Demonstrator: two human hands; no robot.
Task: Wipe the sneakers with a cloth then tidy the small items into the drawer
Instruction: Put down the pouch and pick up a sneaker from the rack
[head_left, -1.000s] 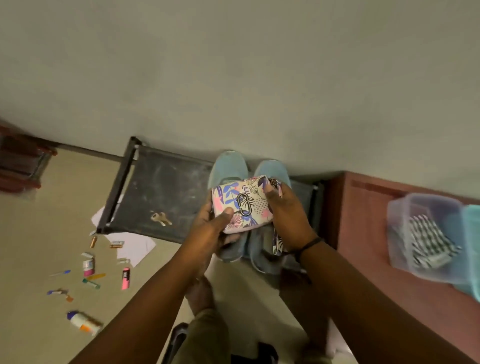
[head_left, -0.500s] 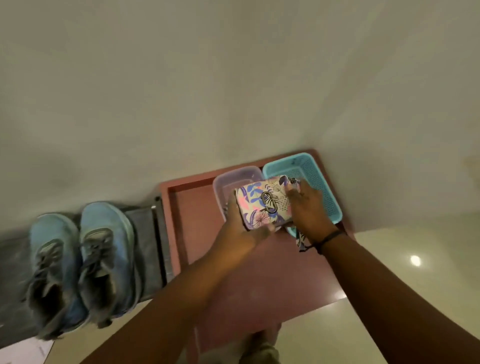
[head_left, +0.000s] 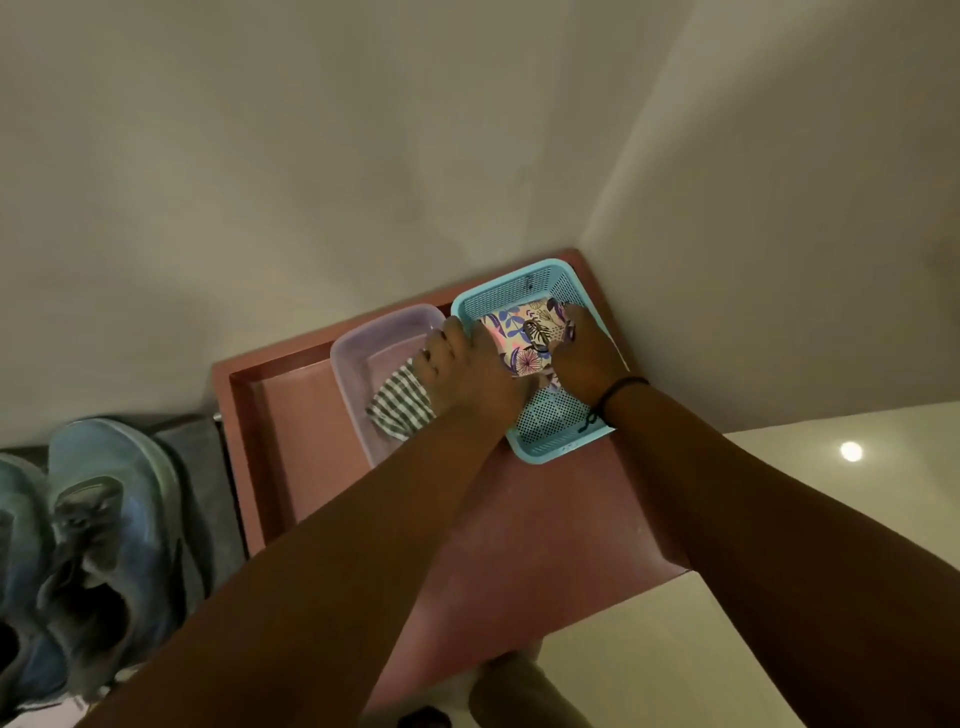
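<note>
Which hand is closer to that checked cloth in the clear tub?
The left hand. It sits right beside the checked cloth, partly over it. The right hand is farther away, inside the blue basket on the floral pouch.

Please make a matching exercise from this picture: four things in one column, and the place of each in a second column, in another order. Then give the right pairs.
Things:
1. floral pouch
2. checked cloth
3. sneakers
4. wristband

Places:
A. in the clear tub
B. on the right arm
C. in the teal basket
D. left of the drawer

Pairs: 1-C, 2-A, 3-D, 4-B
</note>
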